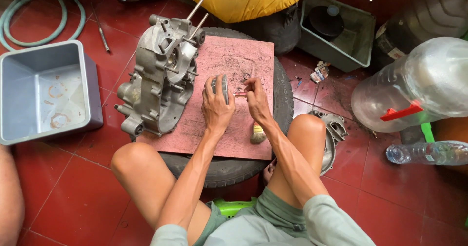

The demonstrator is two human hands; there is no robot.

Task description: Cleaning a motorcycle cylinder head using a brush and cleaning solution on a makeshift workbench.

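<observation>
Head view is showing the left hand [217,107] with fingers clamping around a small grey ribbed metal part [220,86], while the right hand [257,100] is pinching a thin tool [240,94] against it (the tip is too small to make out). Both are working over a pink board [234,61] lying on a tyre [282,95]. Keeping the part steady and the tool strokes short looks wise. Beside them is lying a grey engine casing [158,75]; right, a clear jug [419,80] with a red handle and a labelled plastic bottle [429,152].
</observation>
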